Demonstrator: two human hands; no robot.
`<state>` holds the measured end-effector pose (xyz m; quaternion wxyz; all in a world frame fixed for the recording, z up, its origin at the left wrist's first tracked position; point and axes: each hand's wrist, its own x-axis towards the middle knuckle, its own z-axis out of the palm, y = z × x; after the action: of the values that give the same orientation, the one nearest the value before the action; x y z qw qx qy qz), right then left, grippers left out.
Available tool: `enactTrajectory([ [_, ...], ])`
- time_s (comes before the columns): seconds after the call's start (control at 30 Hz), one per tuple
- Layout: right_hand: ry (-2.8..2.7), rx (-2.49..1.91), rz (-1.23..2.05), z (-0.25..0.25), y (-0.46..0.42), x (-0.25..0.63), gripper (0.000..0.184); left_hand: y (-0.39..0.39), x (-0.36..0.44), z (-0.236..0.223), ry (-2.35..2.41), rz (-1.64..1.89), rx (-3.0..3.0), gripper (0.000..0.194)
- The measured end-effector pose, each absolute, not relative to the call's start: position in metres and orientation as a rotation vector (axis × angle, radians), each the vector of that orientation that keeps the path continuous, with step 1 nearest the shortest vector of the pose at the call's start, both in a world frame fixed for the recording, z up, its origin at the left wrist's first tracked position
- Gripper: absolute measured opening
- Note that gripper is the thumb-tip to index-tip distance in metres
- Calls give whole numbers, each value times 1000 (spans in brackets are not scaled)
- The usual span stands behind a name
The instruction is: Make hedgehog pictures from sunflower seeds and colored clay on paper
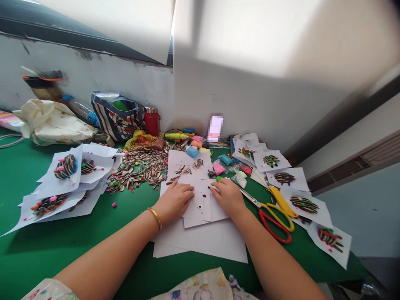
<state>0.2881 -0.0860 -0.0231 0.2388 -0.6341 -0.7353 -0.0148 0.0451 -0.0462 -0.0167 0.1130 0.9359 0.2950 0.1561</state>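
My left hand (176,198) lies flat on white sheets, its fingers spread along the left side of a small drawing paper (191,213). That paper bears a faint outline with black dots and a pink dot at the lower tip. At its right edge my right hand (228,196) has thumb and forefinger pinched together, with a small black bit of clay (209,187) at the tips. Just beyond the right hand lies a green lump (219,178). Behind both hands, loose sunflower seeds (184,170) rest on another white sheet (175,158).
A heap of sunflower seeds (140,168) spreads at the back left. Finished seed pictures lie in a left stack (93,185) and a right row (304,204). Open scissors (275,223) and a yellow cutter (281,202) lie right. Clay packs (225,159) and a red flask (152,121) stand behind.
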Motion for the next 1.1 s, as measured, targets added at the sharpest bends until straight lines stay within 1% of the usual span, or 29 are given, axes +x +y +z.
enactTrajectory([
  [0.17,-2082,-1732,-29,-25,-76,280,11,-46,46,-17,868,465,2751,27],
  [0.3,-2027,-1688,8,-25,-84,278,13,-46,46,-17,870,469,2751,27],
  [0.43,-2029,-1535,221,-23,-99,276,22,-46,46,-19,857,485,2755,26],
  [0.63,-2007,-1646,388,-17,-108,269,15,-46,46,-19,865,467,2753,26],
  [0.77,-2010,-1568,462,-20,-112,265,16,-47,45,-19,859,463,2753,27],
  [1.1,-1888,-1567,512,-28,-110,264,14,-47,46,-20,867,484,2755,26],
])
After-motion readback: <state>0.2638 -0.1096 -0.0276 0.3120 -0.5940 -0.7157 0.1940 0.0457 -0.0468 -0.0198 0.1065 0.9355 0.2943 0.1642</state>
